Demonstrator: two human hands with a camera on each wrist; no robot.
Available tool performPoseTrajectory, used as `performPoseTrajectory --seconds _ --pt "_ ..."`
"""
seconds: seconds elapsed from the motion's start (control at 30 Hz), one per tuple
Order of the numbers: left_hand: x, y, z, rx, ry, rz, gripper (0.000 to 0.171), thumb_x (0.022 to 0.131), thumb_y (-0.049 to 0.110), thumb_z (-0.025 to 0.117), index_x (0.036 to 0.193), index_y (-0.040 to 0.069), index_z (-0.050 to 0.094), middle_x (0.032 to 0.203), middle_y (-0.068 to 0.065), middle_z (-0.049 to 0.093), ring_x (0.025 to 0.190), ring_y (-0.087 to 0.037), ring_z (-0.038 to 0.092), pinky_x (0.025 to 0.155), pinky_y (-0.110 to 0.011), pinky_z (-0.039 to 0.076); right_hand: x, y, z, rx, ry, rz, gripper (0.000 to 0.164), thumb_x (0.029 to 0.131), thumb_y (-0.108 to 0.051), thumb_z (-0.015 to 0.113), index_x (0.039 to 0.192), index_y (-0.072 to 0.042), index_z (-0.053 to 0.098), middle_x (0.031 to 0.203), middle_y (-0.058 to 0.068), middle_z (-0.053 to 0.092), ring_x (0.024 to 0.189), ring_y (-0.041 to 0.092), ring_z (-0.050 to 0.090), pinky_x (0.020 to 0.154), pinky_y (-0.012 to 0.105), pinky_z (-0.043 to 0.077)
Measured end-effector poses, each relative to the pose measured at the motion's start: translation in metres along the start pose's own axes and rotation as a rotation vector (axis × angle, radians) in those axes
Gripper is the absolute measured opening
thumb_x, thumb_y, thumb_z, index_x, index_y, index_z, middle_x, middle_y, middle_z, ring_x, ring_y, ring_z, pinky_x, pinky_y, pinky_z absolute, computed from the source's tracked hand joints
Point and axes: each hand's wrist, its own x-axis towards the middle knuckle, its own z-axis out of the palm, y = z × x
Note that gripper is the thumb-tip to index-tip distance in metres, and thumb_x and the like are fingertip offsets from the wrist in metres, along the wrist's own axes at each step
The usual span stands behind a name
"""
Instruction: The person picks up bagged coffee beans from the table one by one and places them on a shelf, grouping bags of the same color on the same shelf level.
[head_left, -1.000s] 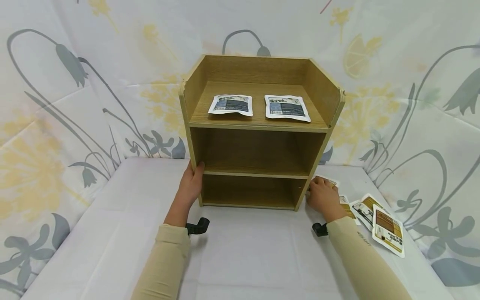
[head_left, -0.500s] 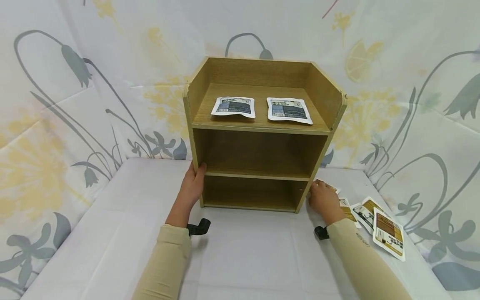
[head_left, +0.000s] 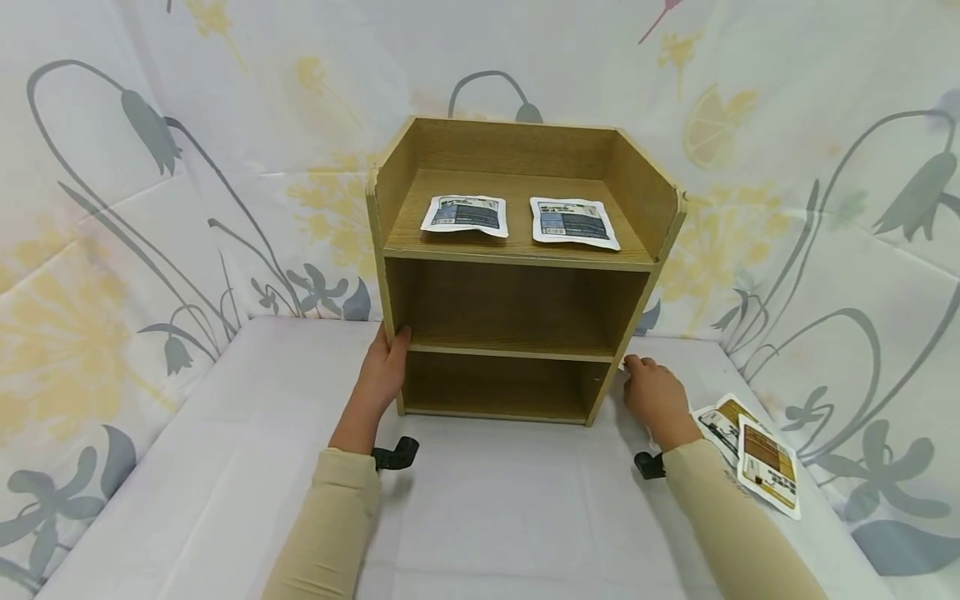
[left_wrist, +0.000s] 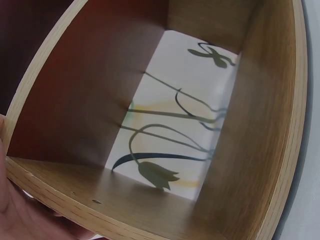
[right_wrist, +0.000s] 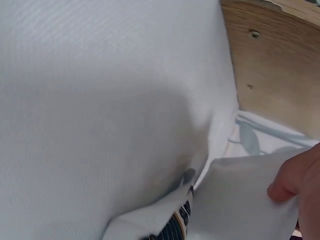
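A small wooden shelf unit (head_left: 502,258) stands upright on the white-covered table. My left hand (head_left: 381,371) grips its left side panel, the thumb curled over the front edge; in the left wrist view the hand (left_wrist: 25,215) shows at the edge of a compartment (left_wrist: 100,210). My right hand (head_left: 656,400) is beside the unit's lower right side. In the right wrist view its thumb (right_wrist: 287,182) presses on a white pouch (right_wrist: 235,195), with a dark-labelled pouch part (right_wrist: 175,225) beside it. Two flat white pouches with blue labels, a left one (head_left: 465,215) and a right one (head_left: 573,222), lie on the top shelf.
Pouches with brown and yellow labels, among them a front one (head_left: 768,467), lie overlapping on the table (head_left: 495,517) at the right. A flower-printed cloth (head_left: 225,167) hangs behind and at both sides. The unit's right side panel (right_wrist: 280,70) rises close by the right hand.
The pouches near my right hand have left their spots on the table as the hand drew slightly back and right. My left hand keeps its grip on the unit.
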Motion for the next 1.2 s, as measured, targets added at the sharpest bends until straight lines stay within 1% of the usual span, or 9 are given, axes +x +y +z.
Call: performPoseTrajectory --seconds 0.13,0.4,0.6,0.77,0.9,1.07,1.2 --pt "0.001 0.0 0.0 0.003 -0.004 -0.003 0.064 0.102 0.049 0.03 0.155 0.016 0.018 0.156 -0.018 0.03 0.142 -0.036 0.031 0.114 -0.057 0.027 -0.002 0.002 -0.005 0.032 0.02 0.011 0.03 0.09 -0.003 0.053 0.118 0.003 0.056 0.102 0.026 0.066 0.082 0.045 0.064 0.071 0.055 0.051" --pt "0.002 -0.003 0.001 0.007 -0.01 -0.013 0.065 0.102 0.051 0.03 0.156 0.017 0.015 0.157 -0.017 0.029 0.143 -0.036 0.031 0.114 -0.057 0.027 -0.008 0.012 -0.01 0.044 0.1 -0.024 0.03 0.092 -0.002 0.049 0.12 0.005 0.056 0.099 0.026 0.066 0.078 0.042 0.064 0.07 0.054 0.052" --pt "0.002 -0.002 0.0 0.01 -0.011 -0.013 0.065 0.102 0.051 0.029 0.156 0.017 0.016 0.157 -0.017 0.028 0.143 -0.036 0.03 0.114 -0.057 0.027 -0.014 0.011 -0.024 0.071 0.13 -0.027 0.031 0.091 -0.003 0.049 0.12 0.005 0.057 0.101 0.028 0.065 0.079 0.044 0.064 0.07 0.057 0.051" --pt "0.001 -0.001 0.0 0.018 -0.015 -0.018 0.065 0.102 0.05 0.029 0.156 0.016 0.016 0.156 -0.017 0.03 0.141 -0.037 0.033 0.113 -0.058 0.028 -0.019 0.01 -0.036 0.083 0.139 -0.024 0.031 0.092 -0.004 0.049 0.12 0.005 0.057 0.101 0.028 0.066 0.079 0.044 0.064 0.069 0.057 0.051" --pt "0.001 0.001 0.0 0.019 -0.018 -0.025 0.065 0.102 0.051 0.029 0.156 0.017 0.015 0.156 -0.017 0.03 0.141 -0.037 0.034 0.113 -0.058 0.028 -0.023 0.007 -0.045 0.1 0.157 -0.029 0.03 0.091 -0.004 0.049 0.119 0.005 0.058 0.099 0.028 0.066 0.075 0.044 0.064 0.066 0.057 0.05" --pt "0.001 0.001 0.0 0.017 -0.016 -0.025 0.066 0.102 0.051 0.029 0.156 0.016 0.015 0.156 -0.017 0.029 0.141 -0.037 0.033 0.113 -0.058 0.028 -0.028 0.005 -0.055 0.109 0.192 -0.044 0.03 0.091 -0.003 0.048 0.118 0.005 0.059 0.096 0.028 0.067 0.068 0.04 0.062 0.058 0.053 0.049" --pt "0.0 0.0 0.0 0.017 -0.013 -0.02 0.065 0.102 0.051 0.028 0.156 0.017 0.015 0.156 -0.018 0.03 0.141 -0.037 0.033 0.113 -0.058 0.028 -0.033 0.004 -0.064 0.111 0.191 -0.049 0.03 0.092 -0.004 0.048 0.119 0.005 0.059 0.098 0.029 0.067 0.065 0.037 0.062 0.054 0.05 0.048"
